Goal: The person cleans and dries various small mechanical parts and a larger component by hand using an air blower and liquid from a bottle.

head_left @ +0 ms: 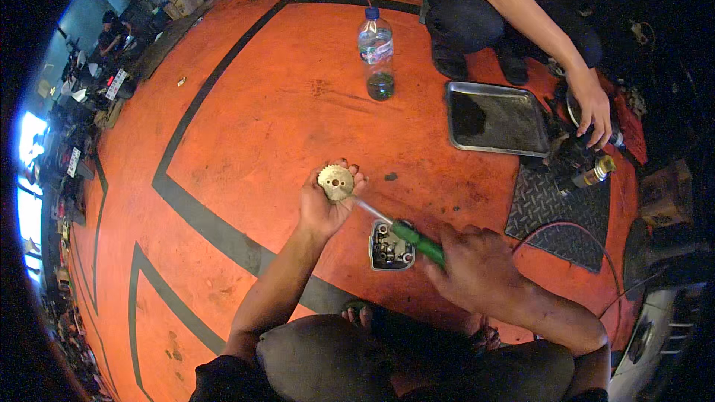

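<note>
The left hand [328,205] and right hand [477,264] are bare, as are the left forearm [272,286] and right forearm [562,316], each slimmer at the wrist and broader toward the elbow. A plain black sleeve [223,381], short enough to leave the left elbow uncovered, shows at the lower edge, its hem lost in shadow. The trousers [320,357] are dark, a dull charcoal with a brownish cast over the rounded knees and nearly black between them, and the toes [365,317] of the left foot show bare, the footwear too dim to tell.
</note>
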Demonstrator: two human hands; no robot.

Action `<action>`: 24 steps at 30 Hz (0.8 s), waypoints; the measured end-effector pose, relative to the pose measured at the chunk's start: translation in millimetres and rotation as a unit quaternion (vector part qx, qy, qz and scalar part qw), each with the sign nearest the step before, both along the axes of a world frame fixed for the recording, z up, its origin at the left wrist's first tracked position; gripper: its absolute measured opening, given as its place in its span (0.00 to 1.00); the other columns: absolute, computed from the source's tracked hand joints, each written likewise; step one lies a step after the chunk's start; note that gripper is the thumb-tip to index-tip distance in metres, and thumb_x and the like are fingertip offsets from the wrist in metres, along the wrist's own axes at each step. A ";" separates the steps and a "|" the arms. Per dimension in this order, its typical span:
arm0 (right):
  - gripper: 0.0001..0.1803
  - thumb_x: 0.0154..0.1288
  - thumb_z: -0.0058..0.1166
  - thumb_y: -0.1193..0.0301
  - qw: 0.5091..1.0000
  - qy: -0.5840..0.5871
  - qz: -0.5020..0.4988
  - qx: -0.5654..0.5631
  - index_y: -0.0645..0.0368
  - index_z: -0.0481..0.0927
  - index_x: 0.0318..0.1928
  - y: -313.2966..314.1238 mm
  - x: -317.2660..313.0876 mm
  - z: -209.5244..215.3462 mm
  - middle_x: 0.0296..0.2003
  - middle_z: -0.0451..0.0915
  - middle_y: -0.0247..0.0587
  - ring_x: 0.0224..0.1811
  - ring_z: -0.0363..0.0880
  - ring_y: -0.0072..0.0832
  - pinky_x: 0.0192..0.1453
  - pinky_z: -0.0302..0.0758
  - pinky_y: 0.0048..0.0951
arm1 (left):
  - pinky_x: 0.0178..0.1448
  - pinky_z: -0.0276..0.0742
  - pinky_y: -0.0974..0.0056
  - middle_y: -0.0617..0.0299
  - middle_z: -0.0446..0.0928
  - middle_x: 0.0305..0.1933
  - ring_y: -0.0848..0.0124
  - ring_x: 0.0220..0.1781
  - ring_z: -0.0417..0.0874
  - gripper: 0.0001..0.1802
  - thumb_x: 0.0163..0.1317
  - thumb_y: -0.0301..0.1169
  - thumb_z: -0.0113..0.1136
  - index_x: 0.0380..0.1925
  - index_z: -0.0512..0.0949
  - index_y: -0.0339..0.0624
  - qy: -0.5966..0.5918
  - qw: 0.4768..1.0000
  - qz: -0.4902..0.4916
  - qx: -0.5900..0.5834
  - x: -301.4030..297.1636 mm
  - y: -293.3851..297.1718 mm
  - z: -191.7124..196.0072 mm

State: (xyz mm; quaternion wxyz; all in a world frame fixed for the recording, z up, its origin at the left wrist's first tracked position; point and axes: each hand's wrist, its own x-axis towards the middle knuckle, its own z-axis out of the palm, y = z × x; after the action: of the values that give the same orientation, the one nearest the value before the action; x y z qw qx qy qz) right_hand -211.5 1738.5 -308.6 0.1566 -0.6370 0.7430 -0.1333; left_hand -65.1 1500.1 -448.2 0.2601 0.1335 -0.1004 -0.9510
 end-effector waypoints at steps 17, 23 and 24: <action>0.20 0.61 0.55 0.61 0.997 -0.012 -0.023 0.069 0.68 0.74 0.42 -2.6 0.7 9.9 0.22 0.81 0.53 0.26 0.83 0.51 0.33 0.79 0.53 | 0.53 0.83 0.53 0.51 0.78 0.42 0.56 0.44 0.81 0.20 0.70 0.38 0.41 0.46 0.76 0.32 0.004 0.998 -0.054 0.028 -13.0 14.0 3.6; 0.19 0.63 0.55 0.61 0.998 -0.021 -0.018 0.054 0.69 0.73 0.39 0.7 -0.3 14.6 0.21 0.80 0.56 0.26 0.83 0.51 0.33 0.78 0.50 | 0.52 0.81 0.57 0.54 0.74 0.41 0.60 0.43 0.77 0.19 0.69 0.38 0.42 0.44 0.75 0.34 0.030 0.998 -0.053 0.004 -11.2 13.4 6.0; 0.19 0.63 0.55 0.61 0.999 -0.003 -0.016 0.048 0.69 0.73 0.40 1.0 -3.5 15.3 0.22 0.80 0.56 0.27 0.83 0.52 0.33 0.78 0.51 | 0.52 0.81 0.57 0.54 0.74 0.41 0.60 0.43 0.77 0.19 0.69 0.38 0.42 0.44 0.75 0.34 0.027 0.998 -0.051 0.004 -9.6 12.3 4.2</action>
State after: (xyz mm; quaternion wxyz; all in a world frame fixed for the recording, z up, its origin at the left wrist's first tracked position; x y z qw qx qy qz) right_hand -215.0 1739.5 -293.2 0.1871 -0.6165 0.7580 -0.1018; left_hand -74.7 1512.4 -444.0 0.2131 0.1033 -0.0959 -0.9668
